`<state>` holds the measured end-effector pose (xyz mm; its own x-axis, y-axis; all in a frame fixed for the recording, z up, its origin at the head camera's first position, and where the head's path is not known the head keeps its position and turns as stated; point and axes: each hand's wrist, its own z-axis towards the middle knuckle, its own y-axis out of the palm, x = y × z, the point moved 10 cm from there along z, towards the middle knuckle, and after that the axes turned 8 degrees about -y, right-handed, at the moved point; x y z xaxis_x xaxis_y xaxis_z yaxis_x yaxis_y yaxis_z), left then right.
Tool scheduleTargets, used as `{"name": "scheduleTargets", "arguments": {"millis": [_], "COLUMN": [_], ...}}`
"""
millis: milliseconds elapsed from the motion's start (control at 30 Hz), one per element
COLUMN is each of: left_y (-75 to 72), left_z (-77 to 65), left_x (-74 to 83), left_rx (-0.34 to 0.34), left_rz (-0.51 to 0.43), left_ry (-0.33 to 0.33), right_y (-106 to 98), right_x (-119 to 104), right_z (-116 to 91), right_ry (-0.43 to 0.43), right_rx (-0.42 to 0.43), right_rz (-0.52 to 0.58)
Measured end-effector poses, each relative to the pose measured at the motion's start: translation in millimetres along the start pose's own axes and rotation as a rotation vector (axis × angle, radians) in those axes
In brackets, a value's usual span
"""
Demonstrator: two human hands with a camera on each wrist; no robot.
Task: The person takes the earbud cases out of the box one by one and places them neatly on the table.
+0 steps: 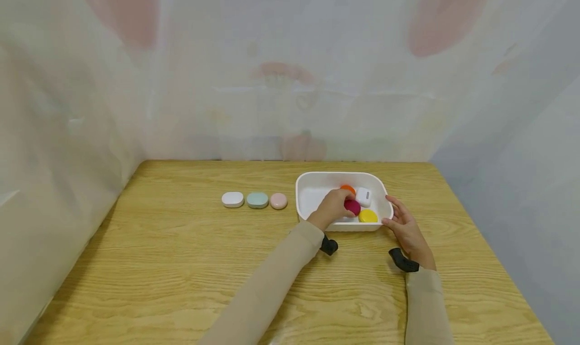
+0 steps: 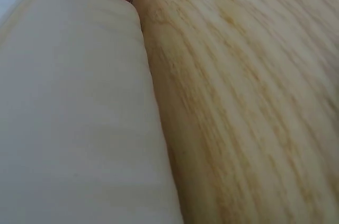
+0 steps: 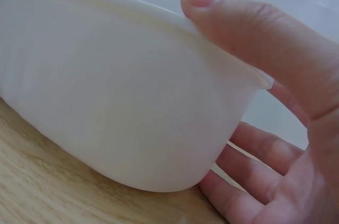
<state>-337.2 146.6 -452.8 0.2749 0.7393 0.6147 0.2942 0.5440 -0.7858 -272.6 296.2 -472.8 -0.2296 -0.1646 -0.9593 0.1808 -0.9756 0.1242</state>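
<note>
Wood grain is seen across the table [image 1: 181, 264], on which a white tray [image 1: 312, 188] is set to the right of a short row. In that row a white oval box [image 1: 233, 199], a pale green oval box [image 1: 257, 200] and a pink round box [image 1: 278, 201] are placed side by side, left to right. Inside the tray, an orange disc [image 1: 348, 188], a white box [image 1: 361, 197] and a yellow disc [image 1: 368, 216] are found in the right half. The orange disc is partly covered by the left hand [image 1: 332, 207]. A pale sheet [image 1: 204, 103] with blurred red shapes is hung behind the table. A small grey mark [image 1: 367, 195] is noted on the white box; it is too small to be read.

A magenta disc [image 1: 353, 207] is located inside the tray, at the left hand's fingertips, between the orange and yellow discs. It is pinched between the left thumb and fingers. The tray's right end is gripped by the right hand [image 1: 407, 229], the thumb being laid on the rim and the fingers placed against the outer wall. In the left wrist view, most of the left side is filled by a sleeve [image 2: 79, 102].
</note>
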Motion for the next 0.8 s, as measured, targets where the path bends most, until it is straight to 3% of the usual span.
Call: {"name": "scheduleTargets", "arguments": {"millis": [167, 600, 800], "left_y": [2.0, 10.5, 5.7], "left_z": [-0.9, 1.8, 1.0], "left_x": [-2.7, -7.9, -7.0], "left_rx": [-0.013, -0.070, -0.054], "left_rz": [-0.004, -0.023, -0.089], "left_ry": [-0.037, -0.052, -0.053], "right_y": [-0.1, -1.4, -2.3], "right_x": [0.8, 4.6, 4.3], "right_z": [-0.6, -1.5, -0.5], "right_ry": [0.009, 0.050, 0.020], "right_rx": [0.001, 0.025, 0.016], "right_rz": [-0.011, -0.035, -0.005]}}
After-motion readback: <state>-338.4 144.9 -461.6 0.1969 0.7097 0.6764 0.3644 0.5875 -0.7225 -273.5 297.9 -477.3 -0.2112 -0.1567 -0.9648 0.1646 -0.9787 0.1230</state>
